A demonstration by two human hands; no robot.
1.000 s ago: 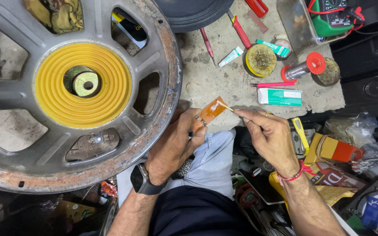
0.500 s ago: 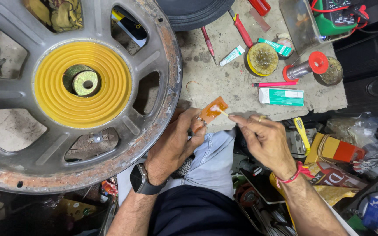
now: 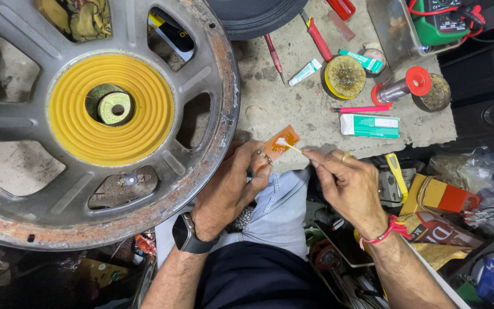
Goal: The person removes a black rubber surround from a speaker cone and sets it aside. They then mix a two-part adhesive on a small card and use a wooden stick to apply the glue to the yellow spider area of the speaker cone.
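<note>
My left hand (image 3: 232,186) pinches a small orange rectangular piece (image 3: 280,142) with a white blob on it, just off the rim of a big rusty speaker frame (image 3: 215,86). My right hand (image 3: 347,186) grips a thin stick (image 3: 294,148) whose tip touches the white blob. A yellow ribbed disc (image 3: 112,109) sits in the middle of the frame around a small round core (image 3: 115,107). A black watch is on my left wrist, a red thread band on my right.
On the concrete slab (image 3: 281,103) beyond my hands lie a white-green box (image 3: 370,126), a pink pen (image 3: 361,109), a round tin (image 3: 344,76), small tubes, red-handled tools (image 3: 318,37) and a red-capped can (image 3: 404,87). Cluttered packets and boxes fill the right side.
My hands and the orange piece stay nearly in place; the stick tip has shifted slightly on the piece.
</note>
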